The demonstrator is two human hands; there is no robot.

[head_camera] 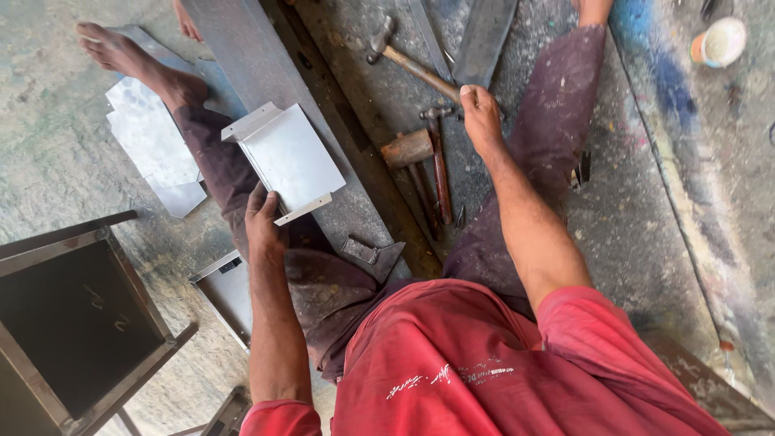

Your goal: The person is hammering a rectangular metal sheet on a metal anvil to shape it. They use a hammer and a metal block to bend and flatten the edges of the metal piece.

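L hand (262,220) gripping bent sheet-metal piece (289,157) near edge | R hand (481,117) fingers curled on hammer handle (420,71)

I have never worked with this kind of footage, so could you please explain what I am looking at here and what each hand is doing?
There is one picture, from a camera worn on a person's head, looking down at their lap and the floor they sit on. No machine is involved, only bare hands. The left hand holds a folded sheet-metal piece resting on a long steel beam. The right hand grips the wooden handle of a hammer. Another hammer lies between the legs, and flat metal sheets lie on the floor to the left.
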